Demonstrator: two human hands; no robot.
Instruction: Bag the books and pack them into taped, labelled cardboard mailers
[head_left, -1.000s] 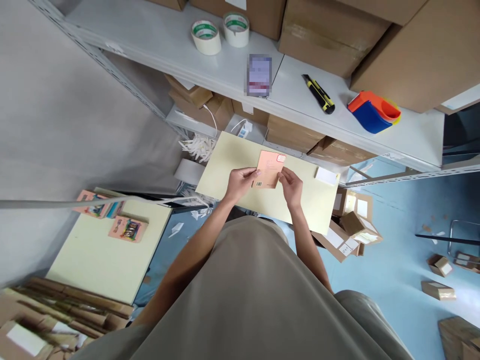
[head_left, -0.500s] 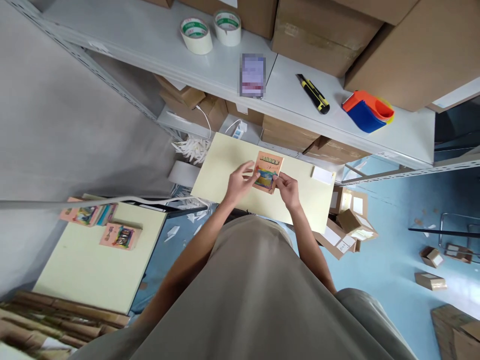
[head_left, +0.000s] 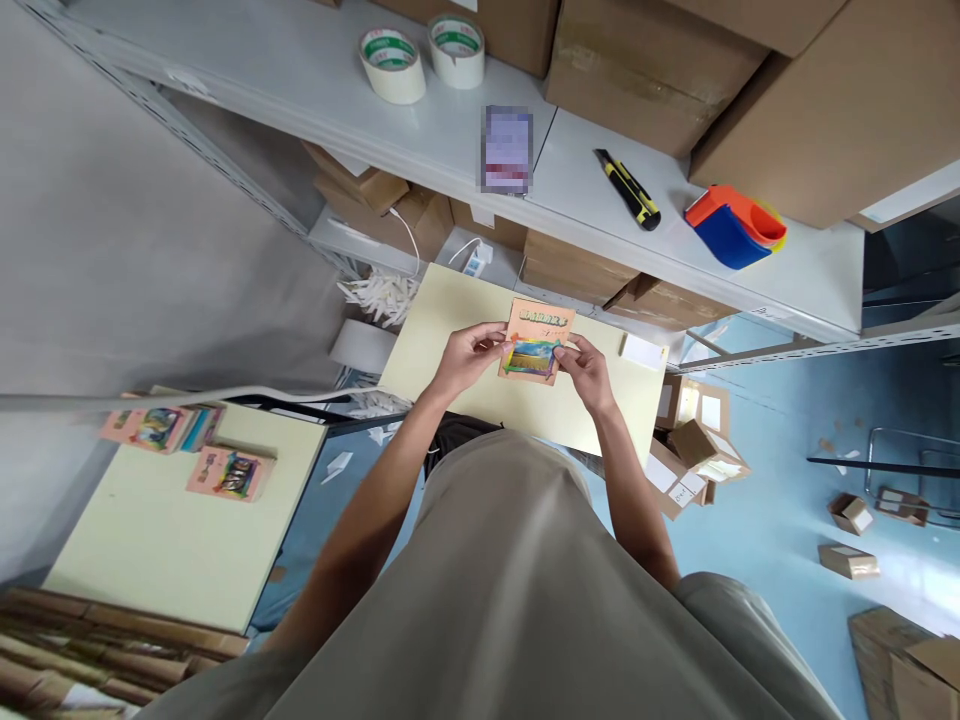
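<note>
A small pink-orange book point(head_left: 535, 338) with a landscape picture on its cover is held over the cream table point(head_left: 427, 325). My left hand point(head_left: 469, 357) pinches its left edge, thumb on the cover and fingers behind. On the opposite edge, my right hand point(head_left: 584, 371) grips the book the same way. The cover faces up toward me; what the fingertips do behind it is hidden. A white pad or box point(head_left: 643, 350) lies on the table to the right of my right hand.
Tape rolls point(head_left: 392, 66), a blurred-out phone-like rectangle point(head_left: 507, 150), a box cutter point(head_left: 628, 190) and an orange-blue tape dispenser point(head_left: 736, 226) lie on the grey shelf ahead. More books point(head_left: 231, 473) sit on a side table at left. Cardboard boxes point(head_left: 694, 440) litter the floor at right.
The book has turned to face me more squarely. My left hand has closed on its left edge, where before its fingers were looser; my right hand keeps its hold.
</note>
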